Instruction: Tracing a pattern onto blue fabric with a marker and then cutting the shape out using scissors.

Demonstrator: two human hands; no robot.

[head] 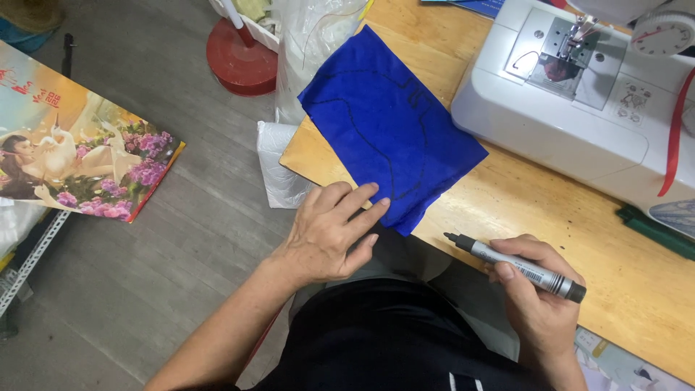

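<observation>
Blue cloth (387,119) lies flat on the wooden table's corner, skewed, a dark curved outline drawn across it, its near tip poking past the edge. The uncapped grey marker (514,266) hovers, tip pointing up-left.

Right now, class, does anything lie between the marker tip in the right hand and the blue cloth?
Nothing visible does. The right hand holds the marker with its tip over bare wooden table, a short gap from the blue cloth. The left hand presses the cloth's near corner, off to the side of that gap.
</observation>
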